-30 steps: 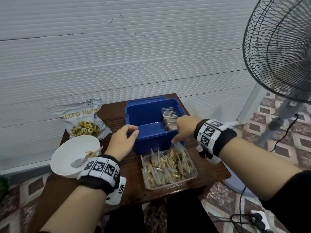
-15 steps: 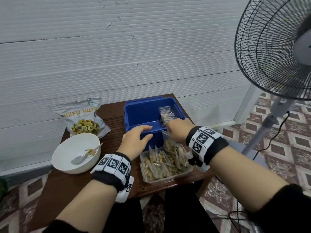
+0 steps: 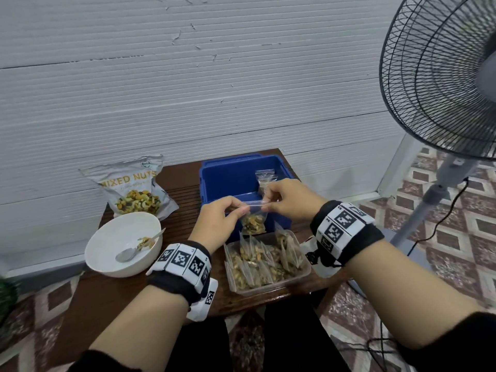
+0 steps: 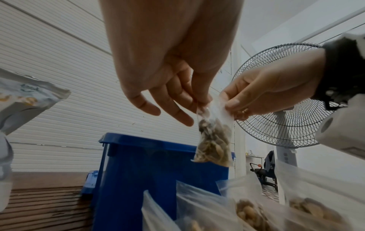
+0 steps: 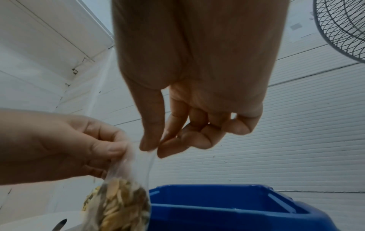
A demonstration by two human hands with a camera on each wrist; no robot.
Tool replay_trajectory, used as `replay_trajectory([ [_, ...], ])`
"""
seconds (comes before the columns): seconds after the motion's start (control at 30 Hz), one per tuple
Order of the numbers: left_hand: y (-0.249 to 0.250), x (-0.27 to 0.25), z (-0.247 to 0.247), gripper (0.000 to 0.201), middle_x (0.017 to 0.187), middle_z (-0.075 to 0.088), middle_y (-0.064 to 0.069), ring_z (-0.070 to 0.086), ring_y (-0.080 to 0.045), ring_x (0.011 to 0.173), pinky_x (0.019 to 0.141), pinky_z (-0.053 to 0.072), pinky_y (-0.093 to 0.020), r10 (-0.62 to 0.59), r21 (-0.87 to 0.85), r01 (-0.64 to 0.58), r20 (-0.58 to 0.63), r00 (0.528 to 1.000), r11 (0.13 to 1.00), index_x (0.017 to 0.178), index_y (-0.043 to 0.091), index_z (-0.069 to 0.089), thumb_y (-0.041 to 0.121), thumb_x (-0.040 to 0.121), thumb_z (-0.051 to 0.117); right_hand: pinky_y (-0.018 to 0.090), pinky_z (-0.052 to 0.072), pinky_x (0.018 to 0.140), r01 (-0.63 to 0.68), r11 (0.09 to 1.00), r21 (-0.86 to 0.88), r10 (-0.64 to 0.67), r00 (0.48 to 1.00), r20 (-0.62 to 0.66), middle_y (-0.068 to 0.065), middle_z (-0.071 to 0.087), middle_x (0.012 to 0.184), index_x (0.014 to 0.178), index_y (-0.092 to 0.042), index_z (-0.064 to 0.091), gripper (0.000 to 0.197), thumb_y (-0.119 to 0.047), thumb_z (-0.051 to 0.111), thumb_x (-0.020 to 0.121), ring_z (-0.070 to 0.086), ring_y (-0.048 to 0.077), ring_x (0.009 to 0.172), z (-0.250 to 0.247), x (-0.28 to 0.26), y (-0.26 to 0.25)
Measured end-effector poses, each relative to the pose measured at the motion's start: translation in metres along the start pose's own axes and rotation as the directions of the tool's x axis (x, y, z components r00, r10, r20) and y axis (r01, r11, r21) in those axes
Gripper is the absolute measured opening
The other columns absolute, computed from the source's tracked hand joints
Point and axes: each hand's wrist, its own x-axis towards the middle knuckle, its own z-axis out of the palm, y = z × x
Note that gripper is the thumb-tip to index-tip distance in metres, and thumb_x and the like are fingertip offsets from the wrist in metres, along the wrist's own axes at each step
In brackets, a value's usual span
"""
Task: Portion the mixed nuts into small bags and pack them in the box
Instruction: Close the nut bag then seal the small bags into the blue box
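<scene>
A small clear bag of nuts (image 3: 253, 220) (image 4: 214, 140) (image 5: 122, 207) hangs in the air just in front of the blue box (image 3: 230, 181) (image 4: 150, 168) (image 5: 227, 207). My left hand (image 3: 217, 218) (image 4: 177, 87) pinches its top left corner and my right hand (image 3: 288, 201) (image 5: 177, 132) pinches its top right corner. Inside the box, at its right wall, stands another small bag (image 3: 264, 178). Below the held bag a clear tray (image 3: 302, 273) holds several filled bags (image 3: 257, 261) (image 4: 256, 209).
A mixed nuts pouch (image 3: 134, 189) stands at the back left of the wooden table (image 3: 88, 299). A white bowl (image 3: 120, 244) with a spoon (image 3: 134, 249) sits front left. A standing fan (image 3: 440, 103) is at the right, its cable on the tiled floor.
My right hand lifted a bag out of the tray. My left hand left the box's front edge and took the bag's other top corner.
</scene>
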Motion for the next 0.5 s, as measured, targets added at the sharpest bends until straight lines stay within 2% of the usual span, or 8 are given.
replay_trajectory([
  [0.1,0.0009,-0.0004,-0.0024,0.010,0.083,0.072,0.010,0.063,0.007,0.082,0.073,0.041,-0.002,-0.016,-0.055,0.017,0.003,1.000,0.998,0.091,0.017,0.069,0.018,0.093,0.060,0.048,0.039,0.099,-0.012,0.997,0.073,0.016,0.998,-0.056,-0.022,0.058,0.070,0.066,-0.027,0.060,0.020,-0.027,0.072,0.082,0.055,0.004,0.082,0.0026,0.0042,0.0046],
  [0.23,0.0009,0.0008,-0.0030,0.007,0.081,0.073,0.010,0.063,0.010,0.081,0.072,0.039,0.000,-0.015,-0.051,0.014,-0.010,1.000,0.999,0.088,0.017,0.066,0.020,0.092,0.061,0.041,0.046,0.094,-0.014,0.991,0.132,0.029,0.994,-0.106,-0.021,0.059,0.067,0.074,-0.014,0.067,0.013,-0.024,0.074,0.080,0.053,-0.004,0.072,0.0038,0.0069,0.0072],
  [0.3,0.0012,0.0010,-0.0038,0.007,0.079,0.073,0.011,0.062,0.010,0.080,0.072,0.038,0.000,0.002,-0.025,-0.002,-0.014,1.000,1.000,0.086,0.019,0.066,0.020,0.092,0.062,0.035,0.047,0.088,-0.006,0.990,0.143,0.023,0.993,-0.114,-0.019,0.059,0.067,0.072,-0.016,0.065,0.014,-0.023,0.075,0.079,0.053,-0.005,0.070,0.0040,0.0069,0.0073],
  [0.37,0.0024,0.0009,-0.0049,0.008,0.078,0.072,0.011,0.062,0.010,0.079,0.070,0.038,0.000,0.014,-0.013,-0.014,-0.016,1.000,1.000,0.086,0.018,0.066,0.020,0.092,0.062,0.031,0.044,0.083,0.007,0.993,0.121,0.007,0.994,-0.111,-0.019,0.057,0.066,0.068,-0.020,0.061,0.018,-0.024,0.076,0.079,0.051,-0.004,0.067,0.0049,0.0071,0.0071],
  [0.5,0.0021,0.0017,-0.0044,0.007,0.081,0.071,0.011,0.062,0.007,0.080,0.072,0.040,-0.003,0.010,-0.020,-0.010,-0.001,1.000,1.000,0.088,0.017,0.066,0.022,0.091,0.062,0.041,0.041,0.093,0.034,0.995,0.089,-0.022,0.991,-0.128,-0.018,0.056,0.067,0.063,-0.028,0.056,0.026,-0.024,0.075,0.079,0.048,-0.003,0.069,0.0063,0.0104,0.0078],
])
